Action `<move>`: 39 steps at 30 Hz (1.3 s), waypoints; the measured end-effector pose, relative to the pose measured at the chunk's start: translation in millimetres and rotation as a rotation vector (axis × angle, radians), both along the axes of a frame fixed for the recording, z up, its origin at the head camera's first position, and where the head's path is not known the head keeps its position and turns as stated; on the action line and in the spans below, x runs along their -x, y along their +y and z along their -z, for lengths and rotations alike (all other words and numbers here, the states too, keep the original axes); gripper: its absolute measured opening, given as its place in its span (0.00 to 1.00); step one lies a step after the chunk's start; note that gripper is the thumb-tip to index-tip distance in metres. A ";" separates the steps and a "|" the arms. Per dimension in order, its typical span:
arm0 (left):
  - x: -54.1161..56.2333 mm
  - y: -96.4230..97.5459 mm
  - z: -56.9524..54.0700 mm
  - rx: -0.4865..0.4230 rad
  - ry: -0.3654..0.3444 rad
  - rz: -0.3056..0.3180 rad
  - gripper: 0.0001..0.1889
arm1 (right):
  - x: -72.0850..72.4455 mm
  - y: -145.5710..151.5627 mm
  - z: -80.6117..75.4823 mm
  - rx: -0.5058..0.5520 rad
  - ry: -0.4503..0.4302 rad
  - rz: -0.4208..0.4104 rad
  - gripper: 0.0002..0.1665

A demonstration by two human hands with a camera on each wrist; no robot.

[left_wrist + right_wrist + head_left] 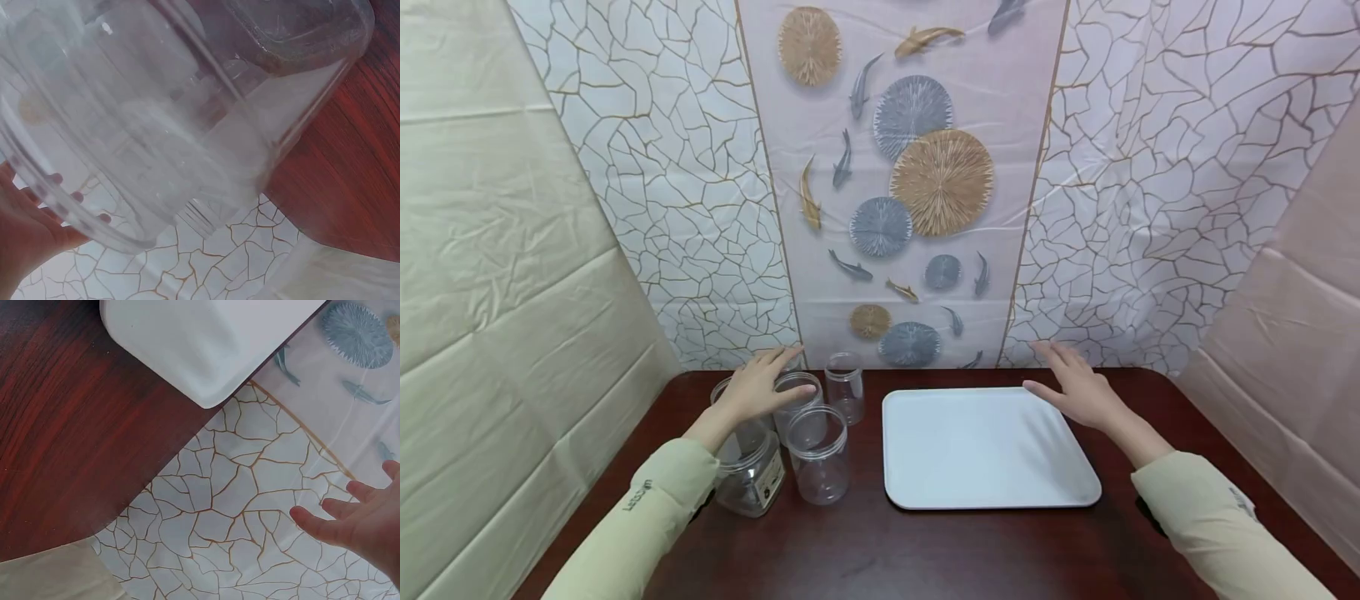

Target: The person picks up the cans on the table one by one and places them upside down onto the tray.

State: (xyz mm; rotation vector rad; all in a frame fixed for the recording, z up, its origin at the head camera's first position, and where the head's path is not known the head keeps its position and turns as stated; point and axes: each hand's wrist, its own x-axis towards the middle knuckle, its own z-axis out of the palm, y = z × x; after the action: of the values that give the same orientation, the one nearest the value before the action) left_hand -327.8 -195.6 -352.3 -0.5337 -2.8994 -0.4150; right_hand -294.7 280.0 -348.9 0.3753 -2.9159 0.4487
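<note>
My left hand [758,387] hovers over a group of several clear, lidless jars, its fingers spread and holding nothing. Closest to the front stand a round jar [822,475] and a squarish jar [745,483] with a label on its side. A slimmer clear jar [846,392] is at the back of the group; others are partly hidden by the left hand. In the left wrist view a big clear jar [150,119] fills much of the picture. Over the far right part of a white tray [970,450], my right hand [1081,393] is raised with straight fingers, nothing in it.
Everything stands on a dark red wooden table [880,550]. Behind its far edge hangs a cloth [880,167] printed with fish and round leaves, flanked by a crackle pattern. Pale cloth walls [512,333] close in the left and right sides.
</note>
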 end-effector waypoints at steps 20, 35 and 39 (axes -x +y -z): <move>-21.5 18.8 -5.4 -0.027 0.005 0.114 0.38 | -7.6 -11.8 4.1 0.097 -0.032 -0.010 0.45; -38.9 32.0 -4.5 0.022 -0.018 0.192 0.36 | -8.8 -6.2 21.7 0.130 -0.007 0.084 0.37; -40.8 33.1 -2.5 0.051 -0.045 0.196 0.35 | -8.6 -2.4 27.4 0.139 -0.012 0.095 0.35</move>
State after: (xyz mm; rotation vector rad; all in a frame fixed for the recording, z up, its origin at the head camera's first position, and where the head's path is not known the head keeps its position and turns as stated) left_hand -287.0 -162.5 -349.9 -0.8312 -2.9176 -0.3836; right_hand -286.1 277.6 -376.3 0.2145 -2.8770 0.6355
